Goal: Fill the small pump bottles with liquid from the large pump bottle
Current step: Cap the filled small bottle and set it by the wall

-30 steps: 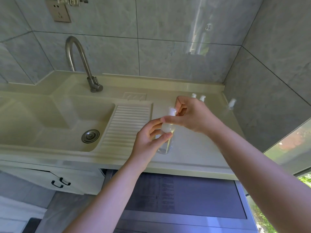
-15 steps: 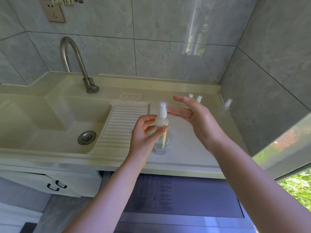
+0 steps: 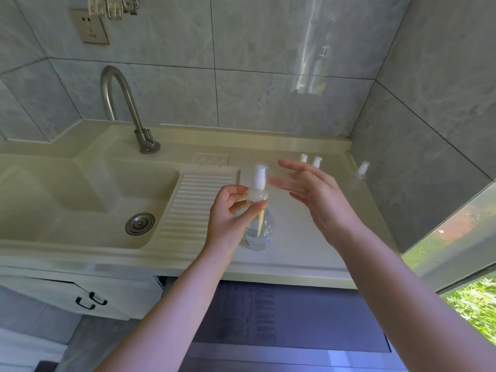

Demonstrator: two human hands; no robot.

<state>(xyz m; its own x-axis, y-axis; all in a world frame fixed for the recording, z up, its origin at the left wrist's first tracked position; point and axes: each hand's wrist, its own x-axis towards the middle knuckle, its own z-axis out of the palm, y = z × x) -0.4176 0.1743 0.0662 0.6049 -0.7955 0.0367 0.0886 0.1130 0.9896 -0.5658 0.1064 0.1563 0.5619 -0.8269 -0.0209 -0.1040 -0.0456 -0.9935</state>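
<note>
My left hand (image 3: 230, 210) grips the neck of a clear pump bottle (image 3: 258, 224) that stands upright on the cream counter (image 3: 303, 245); the bottle has a white pump head and clear liquid inside. My right hand (image 3: 316, 197) hovers just right of the pump head, fingers spread and straight, touching nothing. Two small bottles with white tops (image 3: 310, 161) stand at the back of the counter, partly hidden behind my right hand. A third small clear bottle (image 3: 361, 170) stands by the right wall.
A sink basin (image 3: 88, 200) with a metal drain and a ribbed washboard (image 3: 193, 208) lies to the left, and a curved steel tap (image 3: 126, 111) rises behind it. Grey tiled walls close off the back and right. An appliance top sits below the counter's front edge.
My right hand let go of the pump head and opened, drawing a little to the right. My left hand keeps its grip on the bottle.
</note>
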